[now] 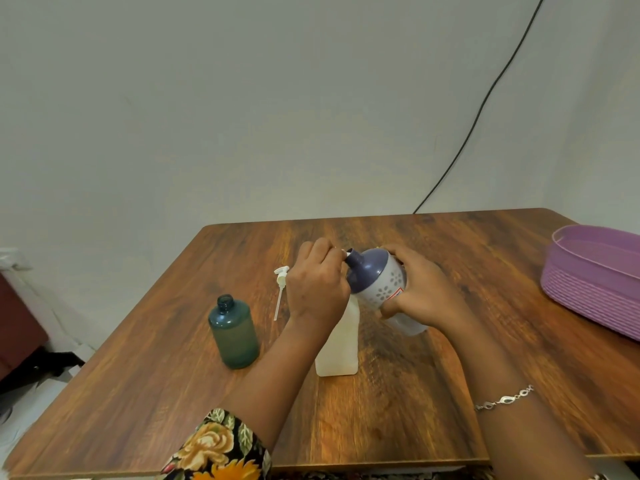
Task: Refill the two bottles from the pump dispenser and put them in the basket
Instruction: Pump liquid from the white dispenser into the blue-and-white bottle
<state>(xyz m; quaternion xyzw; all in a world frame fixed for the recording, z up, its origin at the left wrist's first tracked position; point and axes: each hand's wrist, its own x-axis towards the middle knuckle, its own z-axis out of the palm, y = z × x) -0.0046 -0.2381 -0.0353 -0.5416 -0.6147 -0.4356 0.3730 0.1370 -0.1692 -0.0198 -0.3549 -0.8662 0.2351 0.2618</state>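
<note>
My right hand (420,289) grips a white bottle with a flower print and a dark blue top (379,282), tilted with its spout toward the left. My left hand (317,284) pinches something small and white at that spout. Below both hands stands a translucent white bottle (337,344), its top hidden by my left hand. A teal bottle (234,332) stands uncapped at the left. A white pump head with its tube (280,289) lies flat on the wooden table (398,410). The purple basket (595,278) sits at the right edge.
A black cable (485,98) runs down the wall behind the table. Left of the table, dark furniture and a white surface lie lower down.
</note>
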